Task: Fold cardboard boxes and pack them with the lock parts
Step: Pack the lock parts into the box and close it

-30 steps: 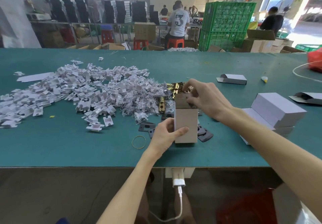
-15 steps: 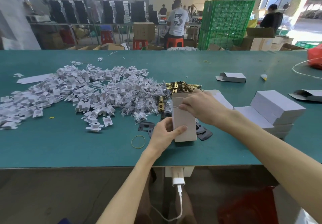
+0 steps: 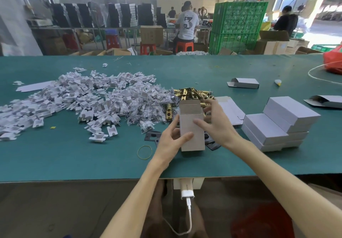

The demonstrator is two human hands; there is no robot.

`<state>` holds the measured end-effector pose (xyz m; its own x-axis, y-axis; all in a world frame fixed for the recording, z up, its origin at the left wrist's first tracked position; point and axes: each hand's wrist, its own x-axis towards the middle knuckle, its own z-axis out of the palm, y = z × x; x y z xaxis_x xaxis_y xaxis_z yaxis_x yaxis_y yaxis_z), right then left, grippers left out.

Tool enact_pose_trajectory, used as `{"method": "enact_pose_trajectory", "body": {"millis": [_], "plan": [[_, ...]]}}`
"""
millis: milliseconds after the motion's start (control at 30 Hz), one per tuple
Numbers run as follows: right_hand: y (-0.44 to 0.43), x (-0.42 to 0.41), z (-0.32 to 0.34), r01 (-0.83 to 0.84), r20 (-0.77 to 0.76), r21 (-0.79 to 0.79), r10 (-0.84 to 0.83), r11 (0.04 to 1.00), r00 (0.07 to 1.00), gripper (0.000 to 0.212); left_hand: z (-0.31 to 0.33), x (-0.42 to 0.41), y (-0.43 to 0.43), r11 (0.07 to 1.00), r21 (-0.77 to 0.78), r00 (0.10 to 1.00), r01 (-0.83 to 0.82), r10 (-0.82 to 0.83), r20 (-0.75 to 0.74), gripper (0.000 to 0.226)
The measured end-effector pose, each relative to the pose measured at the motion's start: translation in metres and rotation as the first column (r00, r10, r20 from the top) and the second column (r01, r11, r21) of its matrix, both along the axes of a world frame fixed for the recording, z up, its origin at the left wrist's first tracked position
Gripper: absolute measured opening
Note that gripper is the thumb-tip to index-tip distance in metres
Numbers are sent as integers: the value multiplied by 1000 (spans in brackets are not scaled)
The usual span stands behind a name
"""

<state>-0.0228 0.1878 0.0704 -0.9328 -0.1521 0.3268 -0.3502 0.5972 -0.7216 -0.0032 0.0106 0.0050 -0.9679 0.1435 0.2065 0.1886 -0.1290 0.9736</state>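
Right hand (image 3: 216, 126) lifted off; cardboard box (image 3: 196, 141) upright, top flap open.

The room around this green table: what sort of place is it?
Probably a factory packing floor: the left hand grips an open cardboard box, brass lock parts lie heaped on the table, and green crates stand behind.
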Motion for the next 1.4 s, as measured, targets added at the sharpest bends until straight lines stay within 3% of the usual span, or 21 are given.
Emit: {"method": "enact_pose_trajectory", "body": {"millis": [67,133,300,533,667,867,1100,1200,1400], "plan": [[-1,3,-19,-70,110,-101,81,992,991,72,-1,-1,0,1000,10,1000,-15,15,-3,87],[-2,8,-34,-72,90,-174,89,982,992,72,-3,-3,0,1000,9,1000,-22,22,-6,87],[-11,18,-55,17,100,-423,28,906,995,58,-5,-5,-3,996,41,997,-74,72,39,57],[-13,28,-65,30,176,-570,86,821,981,26,-4,-4,0,991,-7,989,-133,133,63,25],[-11,30,-65,40,205,-569,95,821,974,15,-5,-4,0,987,-29,983,-159,161,88,23],[-11,33,-65,39,234,-517,98,855,967,20,-5,-3,-2,990,-13,985,-138,138,102,11],[-15,32,-63,85,240,-538,56,839,969,23,-3,-2,-4,998,37,997,-56,54,53,16],[-15,30,-62,134,289,-611,62,780,955,42,-5,-3,-4,995,43,995,-91,89,48,18],[-15,30,-66,-35,261,-538,206,842,943,51,-10,-9,-6,940,189,958,-283,267,107,22]]}}
